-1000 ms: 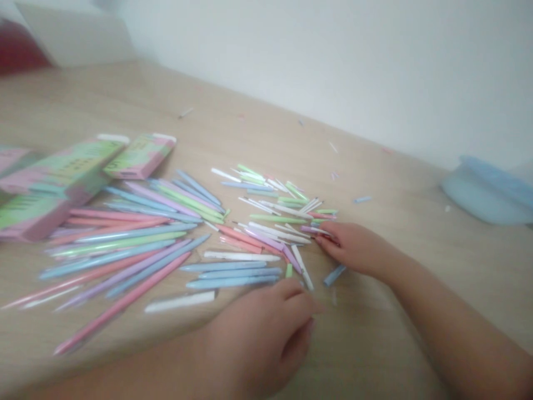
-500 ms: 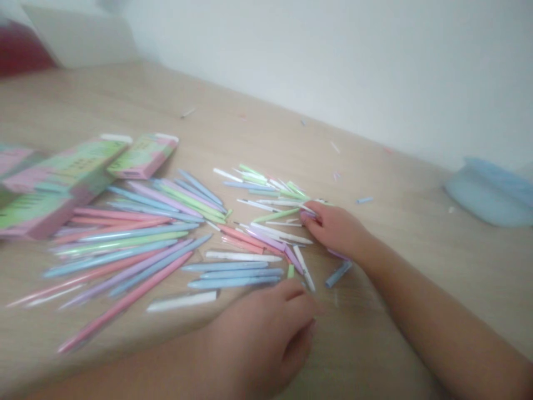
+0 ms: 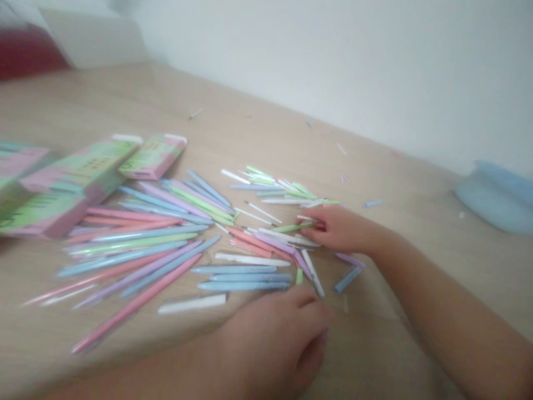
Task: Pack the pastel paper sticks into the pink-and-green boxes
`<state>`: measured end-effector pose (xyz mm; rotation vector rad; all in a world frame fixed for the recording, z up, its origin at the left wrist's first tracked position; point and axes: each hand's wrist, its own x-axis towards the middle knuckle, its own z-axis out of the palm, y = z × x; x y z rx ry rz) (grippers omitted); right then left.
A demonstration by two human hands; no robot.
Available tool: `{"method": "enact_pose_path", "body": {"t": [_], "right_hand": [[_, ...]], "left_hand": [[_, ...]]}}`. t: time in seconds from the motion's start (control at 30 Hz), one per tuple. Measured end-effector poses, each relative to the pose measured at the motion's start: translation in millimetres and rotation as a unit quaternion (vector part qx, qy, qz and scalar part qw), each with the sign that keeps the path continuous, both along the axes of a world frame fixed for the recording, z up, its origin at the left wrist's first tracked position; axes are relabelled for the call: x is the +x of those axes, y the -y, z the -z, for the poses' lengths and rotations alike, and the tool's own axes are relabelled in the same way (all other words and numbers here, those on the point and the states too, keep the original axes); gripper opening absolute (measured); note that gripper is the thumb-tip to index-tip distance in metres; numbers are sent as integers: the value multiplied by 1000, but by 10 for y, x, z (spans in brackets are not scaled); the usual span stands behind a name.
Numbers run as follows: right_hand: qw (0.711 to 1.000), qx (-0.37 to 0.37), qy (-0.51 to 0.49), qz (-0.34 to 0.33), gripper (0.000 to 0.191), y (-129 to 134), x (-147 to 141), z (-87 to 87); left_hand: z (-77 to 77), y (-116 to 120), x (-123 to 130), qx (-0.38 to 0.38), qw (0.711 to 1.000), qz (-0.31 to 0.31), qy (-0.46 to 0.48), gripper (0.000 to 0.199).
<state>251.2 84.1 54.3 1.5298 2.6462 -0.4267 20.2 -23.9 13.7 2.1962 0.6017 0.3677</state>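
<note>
My left hand (image 3: 283,333) is low in the centre, its fingers curled together; whatever they hold, if anything, is hidden. It is nearest to three blue pen barrels (image 3: 250,277) and a short green piece (image 3: 299,276). My right hand (image 3: 333,226) reaches into the loose parts at centre right, its fingers pinched around a green pen piece (image 3: 293,227). White refills (image 3: 260,213) lie left of it, and purple (image 3: 272,243) and white pieces lie just below. A fan of coloured pens (image 3: 137,244) spreads over the left of the table.
Patterned pen boxes (image 3: 79,166) are stacked at the left. A blue pouch-like thing (image 3: 495,194) lies at the far right by the wall. Small scraps and a blue tube (image 3: 372,204) are scattered on the table (image 3: 233,128). A white panel (image 3: 95,39) stands at the back left.
My right hand has moved slightly down and now has its fingers at the green piece. White refills now lie exposed left of it. The whole view has shifted a little; my left hand stays curled.
</note>
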Motion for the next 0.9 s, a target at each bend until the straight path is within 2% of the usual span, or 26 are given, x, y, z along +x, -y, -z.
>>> {"method": "enact_pose_path", "body": {"t": [0.1,0.23,0.4,0.47,0.57,0.77,0.9], "right_hand": [[999,2,13,30,21,6,217,10],[994,27,41,93,32,-47,457,90],[980,106,62,155,35,-181,482,204],[980,128,58,143,41,-251,391,236],[987,126,48,87,46,-356,195,259],[996,76,10,-36,31,-425,-81,160],[997,52,-3,-57,27,-401,-92,72]], "left_hand": [[-7,2,-6,0,1000,8,-8,21],[-21,-2,-9,-2,1000,7,-12,22],[-22,-13,0,-15,1000,10,-11,24],[-14,-17,3,-9,1000,5,-8,22],[-8,-27,3,-3,1000,9,-11,22],[7,-29,3,15,1000,22,2,24],[38,-11,9,33,999,22,16,25]]}}
